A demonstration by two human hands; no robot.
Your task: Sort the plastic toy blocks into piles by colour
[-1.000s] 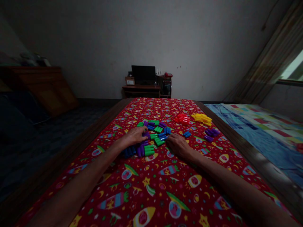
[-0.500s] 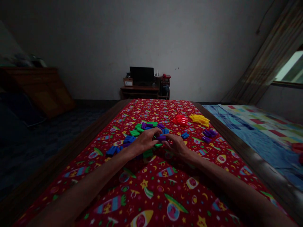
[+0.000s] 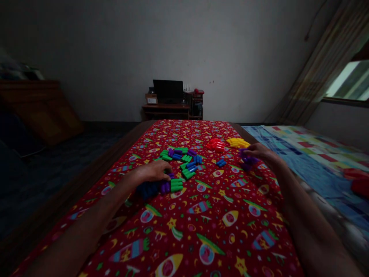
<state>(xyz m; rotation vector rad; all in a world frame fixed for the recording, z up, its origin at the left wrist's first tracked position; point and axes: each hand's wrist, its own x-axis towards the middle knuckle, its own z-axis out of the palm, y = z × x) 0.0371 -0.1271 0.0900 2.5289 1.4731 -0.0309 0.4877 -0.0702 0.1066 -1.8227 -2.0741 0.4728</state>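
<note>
My left hand is over the left part of the loose pile, its thumb and fingers closing round a purple block. Just below it lie a green ridged block, another purple one and dark blue ones, partly in shade. At the right, my right hand pinches a purple block at its fingertips, above the small purple heap. Green and blue blocks lie mixed between the hands.
A red pile and a yellow pile of blocks lie farther back on the red patterned cloth. A small blue group sits nearer. Beyond the table stands a desk with a monitor; a bed is at right.
My hands, together over the mixed pile before, have parted. The right one has moved right to the purple heap with a purple block; the left one has shifted left and down.
</note>
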